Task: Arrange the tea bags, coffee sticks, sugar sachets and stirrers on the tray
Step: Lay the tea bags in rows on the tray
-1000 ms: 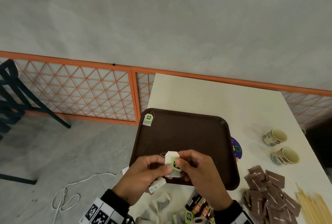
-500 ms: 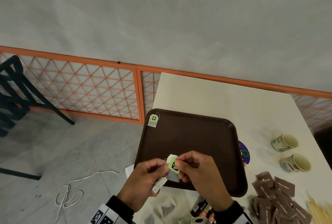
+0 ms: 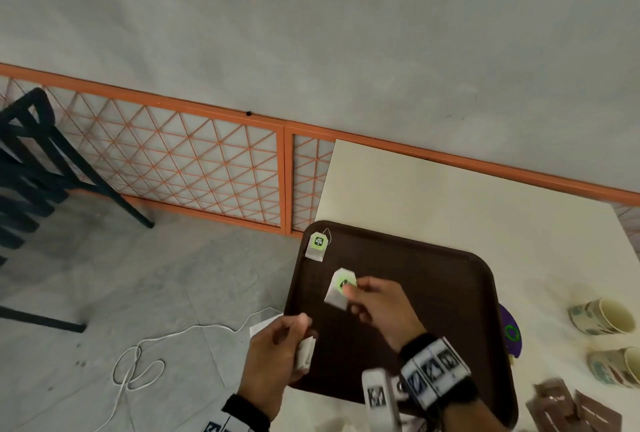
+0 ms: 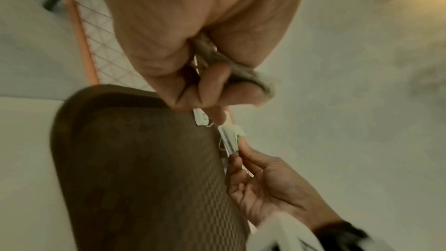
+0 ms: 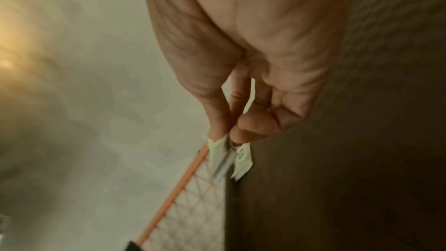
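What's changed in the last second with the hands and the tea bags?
The hands have parted. The right hand now pinches the green-tagged tea bag alone and has carried it forward over the tray. The left hand let go of it and drew back, keeping its other tea bags. The tea bag at the tray's far left corner has not moved.
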